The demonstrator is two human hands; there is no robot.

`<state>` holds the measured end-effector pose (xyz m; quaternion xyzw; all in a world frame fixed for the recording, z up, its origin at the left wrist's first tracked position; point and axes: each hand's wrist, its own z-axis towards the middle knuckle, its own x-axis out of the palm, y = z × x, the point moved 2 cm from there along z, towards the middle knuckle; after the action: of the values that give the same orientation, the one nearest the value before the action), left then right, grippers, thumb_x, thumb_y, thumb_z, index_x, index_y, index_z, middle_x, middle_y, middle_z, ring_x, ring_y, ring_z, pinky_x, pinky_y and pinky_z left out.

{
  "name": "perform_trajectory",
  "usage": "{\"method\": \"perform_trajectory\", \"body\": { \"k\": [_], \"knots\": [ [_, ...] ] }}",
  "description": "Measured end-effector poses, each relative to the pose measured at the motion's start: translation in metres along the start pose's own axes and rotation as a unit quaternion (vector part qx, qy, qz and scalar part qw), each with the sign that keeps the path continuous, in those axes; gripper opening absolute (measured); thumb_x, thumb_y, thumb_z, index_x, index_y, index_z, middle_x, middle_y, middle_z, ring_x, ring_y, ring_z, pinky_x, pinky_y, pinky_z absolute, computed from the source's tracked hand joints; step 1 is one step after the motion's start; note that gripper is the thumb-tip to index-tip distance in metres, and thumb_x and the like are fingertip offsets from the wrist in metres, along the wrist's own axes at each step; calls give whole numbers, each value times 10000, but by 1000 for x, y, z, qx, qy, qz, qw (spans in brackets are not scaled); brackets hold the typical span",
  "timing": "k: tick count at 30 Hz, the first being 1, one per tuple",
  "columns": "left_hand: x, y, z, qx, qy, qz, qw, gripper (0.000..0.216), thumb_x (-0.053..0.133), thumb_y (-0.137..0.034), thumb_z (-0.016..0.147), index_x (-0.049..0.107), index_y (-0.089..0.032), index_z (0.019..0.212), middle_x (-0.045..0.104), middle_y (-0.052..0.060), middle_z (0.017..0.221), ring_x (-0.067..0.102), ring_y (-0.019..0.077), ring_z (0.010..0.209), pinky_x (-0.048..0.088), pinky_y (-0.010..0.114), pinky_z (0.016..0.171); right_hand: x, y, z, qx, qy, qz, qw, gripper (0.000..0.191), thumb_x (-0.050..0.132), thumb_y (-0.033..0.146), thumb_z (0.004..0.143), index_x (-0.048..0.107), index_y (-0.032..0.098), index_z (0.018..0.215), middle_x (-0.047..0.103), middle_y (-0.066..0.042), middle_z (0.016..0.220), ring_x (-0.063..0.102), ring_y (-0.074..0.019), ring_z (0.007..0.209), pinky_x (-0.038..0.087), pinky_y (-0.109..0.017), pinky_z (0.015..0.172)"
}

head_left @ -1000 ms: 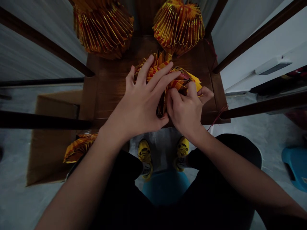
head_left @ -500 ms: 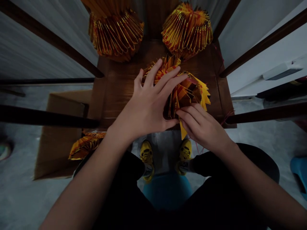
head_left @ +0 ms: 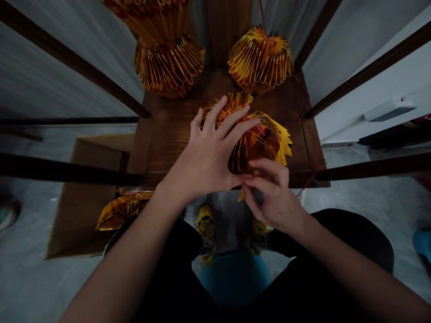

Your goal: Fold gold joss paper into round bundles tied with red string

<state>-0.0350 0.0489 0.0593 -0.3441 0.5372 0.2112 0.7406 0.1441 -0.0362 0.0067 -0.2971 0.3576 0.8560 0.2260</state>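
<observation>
A pleated paper ornament (head_left: 256,146), gold, orange and red with jagged yellow edges, lies on the wooden seat. Over it spreads my left hand (head_left: 212,150), fingers apart across its top and thumb at its near edge, holding it. My right hand (head_left: 274,193) is at the ornament's near side, by the seat's front edge. Its thumb and forefinger pinch a paper edge close to my left thumb; the exact spot is partly hidden. A yellow paper tip shows just below the fingertips.
Two finished-looking pleated ornaments stand at the back: a taller stack (head_left: 170,65) on the left and a round one (head_left: 261,58) on the right. Dark wooden bars flank the seat (head_left: 168,134). A cardboard box (head_left: 84,197) with more pleated paper (head_left: 123,211) sits lower left.
My right hand has shifted slightly down and left, its fingers now more opened out around a pinch near my left thumb. The view has tilted a little. My left hand keeps its hold.
</observation>
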Motion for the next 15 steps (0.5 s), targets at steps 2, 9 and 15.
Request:
{"method": "perform_trajectory", "body": {
  "k": [2, 9, 15],
  "knots": [
    [1, -1, -1, -10, -10, -1, 1000, 990, 833, -605, 831, 379, -378, 1681, 301, 67, 1822, 172, 486, 1695, 151, 779, 1319, -2, -1, -2, 38, -4, 83, 996, 422, 613, 43, 957, 489, 292, 1274, 554, -122, 1391, 630, -241, 1332, 673, -447, 1053],
    [1, -4, -3, -16, -18, -1, 1000, 846, 760, -520, 912, 397, -415, 1669, 343, 44, 1802, 173, 440, 1705, 166, 753, 1330, -42, -18, 8, 16, 107, 76, 991, 478, 619, 53, 920, 520, 266, 1336, 635, -134, 1450, 601, -302, 1355, 527, -565, 1120],
    [-1, -3, -2, -10, -11, 3, 1000, 854, 774, -440, 876, 428, -347, 1652, 364, 53, 1793, 185, 453, 1699, 181, 757, 1326, -50, -32, 13, -46, 151, -65, 985, 216, 685, 179, 1032, 673, 237, 1240, 755, -73, 1330, 586, -273, 1159, 461, -458, 987]
  ]
}}
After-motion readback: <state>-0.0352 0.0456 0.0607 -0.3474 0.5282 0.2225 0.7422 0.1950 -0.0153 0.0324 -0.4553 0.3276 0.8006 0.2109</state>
